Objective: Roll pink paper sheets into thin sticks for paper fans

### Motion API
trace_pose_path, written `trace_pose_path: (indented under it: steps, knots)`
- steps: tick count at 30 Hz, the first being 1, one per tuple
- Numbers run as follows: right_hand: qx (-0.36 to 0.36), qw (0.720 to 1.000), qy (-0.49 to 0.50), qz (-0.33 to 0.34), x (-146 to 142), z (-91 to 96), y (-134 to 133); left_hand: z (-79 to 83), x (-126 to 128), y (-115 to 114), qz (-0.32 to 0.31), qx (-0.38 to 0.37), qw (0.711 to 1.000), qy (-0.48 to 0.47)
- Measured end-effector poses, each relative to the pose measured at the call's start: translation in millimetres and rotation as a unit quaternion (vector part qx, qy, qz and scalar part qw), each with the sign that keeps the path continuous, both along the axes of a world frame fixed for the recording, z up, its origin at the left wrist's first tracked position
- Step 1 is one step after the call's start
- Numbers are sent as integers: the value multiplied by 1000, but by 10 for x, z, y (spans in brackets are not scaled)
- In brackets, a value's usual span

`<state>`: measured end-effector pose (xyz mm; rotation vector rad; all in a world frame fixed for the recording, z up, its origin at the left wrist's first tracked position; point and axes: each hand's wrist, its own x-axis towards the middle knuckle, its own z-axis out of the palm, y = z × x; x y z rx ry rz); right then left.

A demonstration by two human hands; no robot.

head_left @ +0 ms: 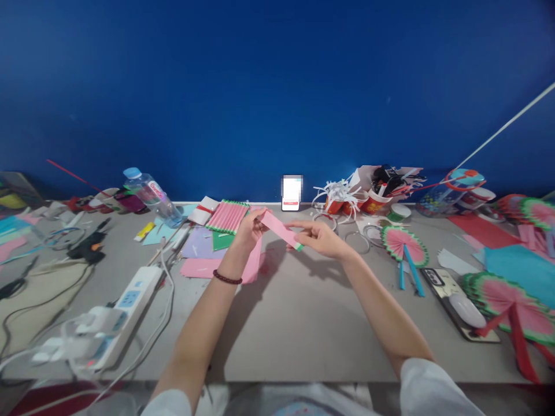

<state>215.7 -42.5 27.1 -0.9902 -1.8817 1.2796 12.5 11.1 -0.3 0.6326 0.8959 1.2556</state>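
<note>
Both my hands hold a folded pink paper strip (pixel 280 229) with a green edge, lifted above the grey table (pixel 295 323). My left hand (pixel 249 229), with a dark bead bracelet on its wrist, pinches the strip's upper left end. My right hand (pixel 318 237) pinches the lower right end near the green tip. More pink paper (pixel 254 263) hangs down below my left hand. A pleated pink and green sheet (pixel 228 216) lies just behind the hands.
A power strip (pixel 130 300) with cables and a glue gun (pixel 87 248) lie at left, beside a water bottle (pixel 151 195). Finished watermelon paper fans (pixel 404 244) and a phone (pixel 459 303) lie at right. Paper cups (pixel 373 202) with scraps stand at the back.
</note>
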Motion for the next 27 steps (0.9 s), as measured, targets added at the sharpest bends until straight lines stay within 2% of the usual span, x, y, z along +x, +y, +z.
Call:
trace_pose_path:
  steps: [3,6,8,10,12,15,18,21,27]
  knots:
    - [-44,996,68,47,12,6,-5,-102,5,20,-32,8,999,42]
    - [-74,984,138,89,40,19,-5,-176,60,6,-80,45,987,131]
    - [-90,976,169,107,60,32,-5,-179,114,-17,-66,77,972,212]
    - [-93,976,169,100,70,41,-5,-121,158,-61,-7,135,952,274]
    - [-90,982,149,71,62,40,-3,0,172,-136,22,237,926,293]
    - [-78,989,126,21,24,26,-2,242,145,-295,-23,341,897,279]
    - [-39,994,100,-3,-11,24,-13,416,122,-435,-86,408,850,322]
    - [13,998,68,-10,-24,45,-36,446,139,-492,-68,452,816,355]
    - [60,995,69,-30,-28,68,-56,351,165,-469,-8,514,768,382]
